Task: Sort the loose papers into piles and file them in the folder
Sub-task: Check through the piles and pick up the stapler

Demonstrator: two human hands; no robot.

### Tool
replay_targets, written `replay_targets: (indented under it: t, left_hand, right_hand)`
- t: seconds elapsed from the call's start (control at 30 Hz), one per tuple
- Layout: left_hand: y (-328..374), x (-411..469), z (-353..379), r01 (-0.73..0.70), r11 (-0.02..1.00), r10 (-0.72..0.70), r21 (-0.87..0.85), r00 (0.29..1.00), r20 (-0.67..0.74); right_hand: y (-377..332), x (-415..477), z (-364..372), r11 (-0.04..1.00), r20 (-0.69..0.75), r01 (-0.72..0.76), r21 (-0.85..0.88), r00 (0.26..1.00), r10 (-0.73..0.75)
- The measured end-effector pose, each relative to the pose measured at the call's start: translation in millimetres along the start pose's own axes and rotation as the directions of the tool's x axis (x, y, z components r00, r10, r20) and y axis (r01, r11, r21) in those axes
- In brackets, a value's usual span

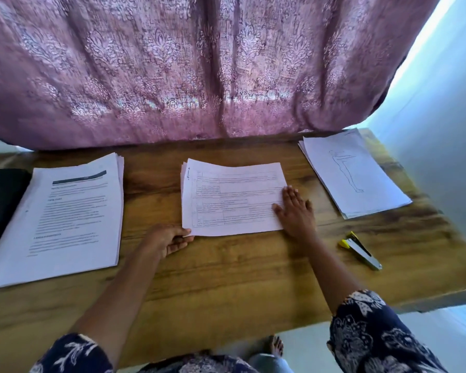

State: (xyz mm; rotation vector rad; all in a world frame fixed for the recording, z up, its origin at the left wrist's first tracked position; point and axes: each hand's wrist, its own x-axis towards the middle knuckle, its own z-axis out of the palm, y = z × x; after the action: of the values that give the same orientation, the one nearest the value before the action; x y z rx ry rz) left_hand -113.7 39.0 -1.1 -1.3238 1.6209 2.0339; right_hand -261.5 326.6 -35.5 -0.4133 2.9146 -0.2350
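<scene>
Three paper piles lie on the wooden table (226,278). A thick pile of printed text pages (62,219) is at the left. A middle pile with printed tables (232,197) lies in front of me. A right pile (353,173) shows a line drawing of a figure. My left hand (170,239) pinches the near left corner of the middle pile. My right hand (295,208) lies flat with straight fingers on that pile's right edge. A dark folder (0,205) sits at the far left, partly under the left pile.
A yellow and metal stapler (361,250) lies on the table to the right of my right arm. A pink patterned curtain (199,68) hangs right behind the table's far edge. The table's right edge runs close past the right pile.
</scene>
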Motion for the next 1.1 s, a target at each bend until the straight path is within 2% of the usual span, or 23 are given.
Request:
replay_targets:
  t: [0.1, 0.17, 0.3, 0.4, 0.47, 0.6, 0.7, 0.87, 1.0, 1.03, 1.1]
  left_hand:
    - [-3.6, -4.9, 7.0, -0.009, 1.0, 0.008, -0.025, 1.0, -0.021]
    - [-10.3, -9.8, 16.0, -0.013, 0.999, 0.012, -0.049, 1.0, -0.014]
    - [-22.7, -19.7, 42.2, -0.035, 0.995, 0.035, -0.092, 0.999, 0.002]
    - [-32.0, -28.1, 62.8, -0.043, 0.991, 0.04, -0.127, 0.999, -0.024]
    - [-37.8, -33.5, 75.2, -0.048, 0.989, 0.042, -0.141, 0.998, -0.045]
    - [-44.1, -40.0, 89.6, -0.066, 0.986, 0.051, -0.153, 0.994, -0.095]
    - [-49.5, -45.0, 93.8, -0.075, 0.98, 0.054, -0.185, 0.992, -0.118]
    - [-52.7, -52.0, 87.7, -0.081, 0.962, 0.049, -0.259, 0.991, -0.127]
    - [-49.3, -54.3, 80.2, -0.108, 0.955, 0.075, -0.275, 0.989, -0.128]
    - [-47.0, -53.5, 75.3, -0.118, 0.954, 0.084, -0.277, 0.988, -0.131]
    - [-43.1, -51.9, 68.1, -0.128, 0.955, 0.094, -0.269, 0.986, -0.135]
  right_hand:
    - [10.8, -8.3, -9.5, 0.994, -0.021, 0.093, -0.049, 0.995, -0.095]
    - [14.2, -24.2, -13.4, 0.994, -0.085, 0.1, -0.051, 0.991, -0.104]
    - [45.1, -71.8, -24.8, 0.981, -0.242, -0.149, 0.127, 0.954, 0.177]
    - [86.7, -109.0, -26.4, 0.905, -0.206, -0.343, 0.253, 0.895, 0.396]
    - [110.6, -126.0, -25.0, 0.867, -0.184, -0.408, 0.287, 0.865, 0.468]
    - [128.0, -133.1, -13.8, 0.907, -0.235, -0.256, 0.334, 0.91, 0.343]
    - [123.8, -128.0, -15.7, 0.927, -0.199, -0.146, 0.346, 0.954, 0.224]
    - [85.0, -117.1, -16.5, 0.912, -0.011, 0.014, 0.409, 1.0, -0.01]
    - [39.3, -114.8, -17.5, 0.858, 0.217, 0.003, 0.514, 0.967, -0.134]
    - [24.5, -114.4, -17.0, 0.816, 0.282, -0.039, 0.577, 0.947, -0.154]
    - [-0.6, -113.6, -14.1, 0.666, 0.418, -0.192, 0.72, 0.887, -0.196]
